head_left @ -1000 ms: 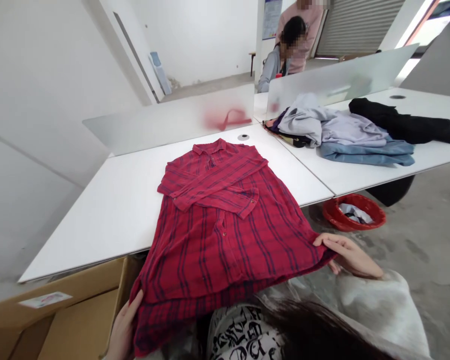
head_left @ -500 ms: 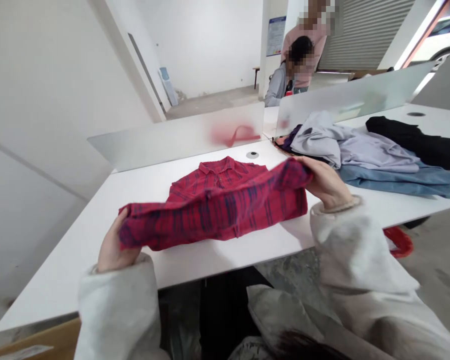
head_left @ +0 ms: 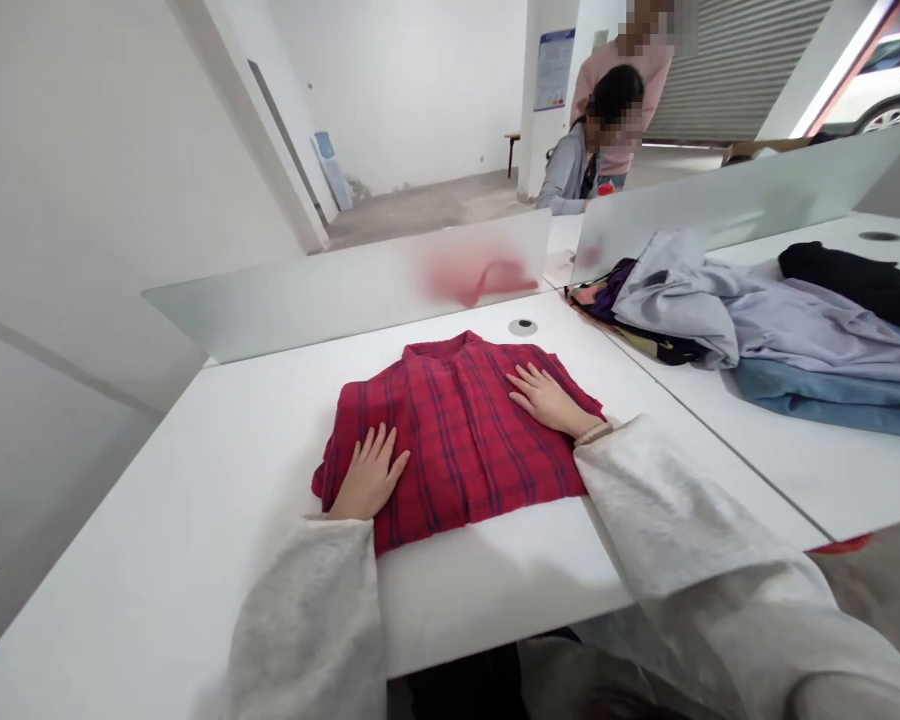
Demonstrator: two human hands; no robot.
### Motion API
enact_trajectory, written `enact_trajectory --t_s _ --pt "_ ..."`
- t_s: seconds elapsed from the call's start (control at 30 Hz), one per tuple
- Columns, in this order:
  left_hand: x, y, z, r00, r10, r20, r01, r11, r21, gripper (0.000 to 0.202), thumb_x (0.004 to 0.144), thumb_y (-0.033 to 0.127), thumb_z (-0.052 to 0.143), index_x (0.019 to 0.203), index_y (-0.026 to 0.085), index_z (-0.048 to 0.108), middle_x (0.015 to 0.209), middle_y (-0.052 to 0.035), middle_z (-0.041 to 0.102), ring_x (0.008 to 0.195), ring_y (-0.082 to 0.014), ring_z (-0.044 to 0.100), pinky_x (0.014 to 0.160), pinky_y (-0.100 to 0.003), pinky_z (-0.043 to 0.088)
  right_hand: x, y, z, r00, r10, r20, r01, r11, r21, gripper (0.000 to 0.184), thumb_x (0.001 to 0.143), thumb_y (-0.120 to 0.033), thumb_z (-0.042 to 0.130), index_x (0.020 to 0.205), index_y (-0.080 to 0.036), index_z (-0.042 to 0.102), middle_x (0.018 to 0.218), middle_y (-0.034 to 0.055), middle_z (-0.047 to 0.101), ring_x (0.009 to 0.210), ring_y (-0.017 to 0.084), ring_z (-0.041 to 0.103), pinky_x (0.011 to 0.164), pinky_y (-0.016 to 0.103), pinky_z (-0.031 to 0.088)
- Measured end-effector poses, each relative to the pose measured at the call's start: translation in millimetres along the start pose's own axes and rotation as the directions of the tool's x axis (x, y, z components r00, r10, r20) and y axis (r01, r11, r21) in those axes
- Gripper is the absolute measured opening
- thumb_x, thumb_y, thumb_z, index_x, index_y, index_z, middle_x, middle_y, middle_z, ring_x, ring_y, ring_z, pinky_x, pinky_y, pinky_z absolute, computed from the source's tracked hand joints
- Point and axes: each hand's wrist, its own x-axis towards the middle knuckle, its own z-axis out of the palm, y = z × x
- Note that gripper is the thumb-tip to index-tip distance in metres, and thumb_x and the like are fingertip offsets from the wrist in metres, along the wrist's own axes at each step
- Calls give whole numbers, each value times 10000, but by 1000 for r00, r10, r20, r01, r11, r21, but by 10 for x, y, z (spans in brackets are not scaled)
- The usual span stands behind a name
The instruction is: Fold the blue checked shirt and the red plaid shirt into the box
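My left hand (head_left: 367, 472) and my right hand (head_left: 549, 400) lie apart, both open and flat on the folded red plaid shirt (head_left: 450, 440), not clamping it. With the fingers spread, the palms seem placed to press the layers down and keep the fold smooth. The shirt sits near the middle of the white table (head_left: 195, 560), its collar toward the far edge, where a frosted divider (head_left: 322, 300) stands. A round cable hole (head_left: 523, 327) lies just beyond the collar. My pale sleeves (head_left: 675, 510) reach in from the near edge.

To my right, a heap of clothes lies on the next table (head_left: 795, 490): a lilac sweatshirt (head_left: 690, 300) over blue cloth (head_left: 817, 395), with a black garment (head_left: 847, 270) beyond. Past the divider, 2 people (head_left: 592, 170) are at the far side of the concrete-floored room, 1 seated and 1 standing, near a roller shutter (head_left: 735, 70).
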Motion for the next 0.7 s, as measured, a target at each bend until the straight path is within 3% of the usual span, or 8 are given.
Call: enact_trajectory --t_s 0.13,0.3,0.43,0.53,0.63,0.7 --pt "-11 -143 -113 998 -68 -14 70 972 225 686 878 491 378 1409 56 394 1514 -201 270 1422 -348 174 1131 -530 167 -5 28 -6 997 82 11 -79 979 -187 557 971 -436 276 1449 -168 372 1514 135 309 1409 348 206 1113 568 202" --pt "-37 -305 -260 970 -235 -64 244 938 247 703 878 521 375 1441 100 346 1525 -186 259 1413 -388 180 1109 -602 139 -11 162 -4 986 167 23 -158 961 -225 569 971 -458 230 1465 -198 338 1534 120 270 1409 364 196 1081 599 230" --pt "-9 -465 -346 935 -335 -117 347 931 110 689 877 499 384 1416 70 355 1483 -229 334 1393 -391 242 1100 -596 172 -11 290 -57 947 320 -25 -319 930 -181 644 953 -501 260 1465 -113 296 1512 187 289 1367 376 280 1057 561 284" --pt "118 -610 -445 921 -357 -157 339 931 -134 634 793 485 508 1265 61 508 1349 -246 497 1321 -393 366 1091 -563 228 37 327 -140 917 388 -90 -397 904 -160 627 952 -480 299 1404 -48 352 1375 244 452 1262 346 416 1004 479 358" --pt "278 -741 -549 923 -373 -92 317 874 -368 481 677 494 607 989 128 627 1081 -178 660 1079 -347 574 970 -503 411 136 354 -222 889 445 -106 -457 868 -193 545 947 -452 352 1301 -52 464 1214 245 554 1139 342 496 901 440 415" --pt "345 -795 -591 935 -352 -42 295 838 -459 427 653 512 615 899 163 626 929 -107 694 903 -273 635 834 -415 502 217 395 -260 888 457 -46 -456 866 -205 492 942 -448 383 1235 -80 526 1162 225 574 1075 319 534 866 409 424"
